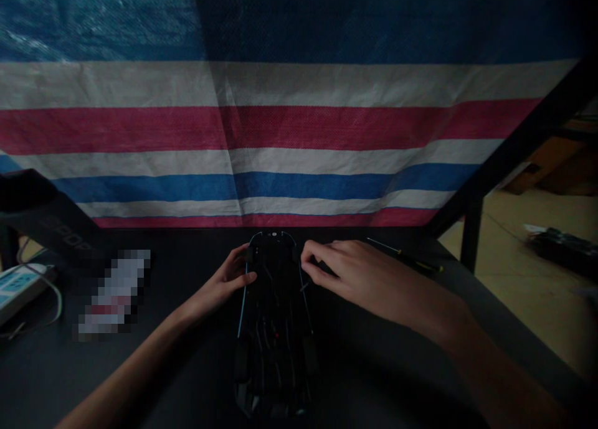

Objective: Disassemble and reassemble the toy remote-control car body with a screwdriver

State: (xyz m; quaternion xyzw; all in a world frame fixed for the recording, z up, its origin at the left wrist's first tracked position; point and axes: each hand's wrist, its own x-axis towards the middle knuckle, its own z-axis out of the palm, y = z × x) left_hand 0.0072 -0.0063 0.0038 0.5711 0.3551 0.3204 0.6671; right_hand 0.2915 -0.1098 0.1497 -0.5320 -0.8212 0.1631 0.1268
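A dark toy car (271, 311) lies upside down on the black table, its wheels and underside facing up. My left hand (228, 279) grips its left edge near the far end, the thumb resting on the underside. Beside the car's right edge is my right hand (334, 264), its thumb and forefinger pinched together. Whatever sits between those fingertips, if anything, is too small to make out. A screwdriver (411, 260) with a black and yellow handle lies just beyond my right hand, its thin shaft pointing to the far left.
A blurred-out flat item (116, 292) lies on the table (187, 379) at left. Farther left are a white power strip (23, 289) with a cable and a dark object with lettering (51, 220). A striped tarp (280, 130) hangs behind, with a black frame post (473, 233) at right.
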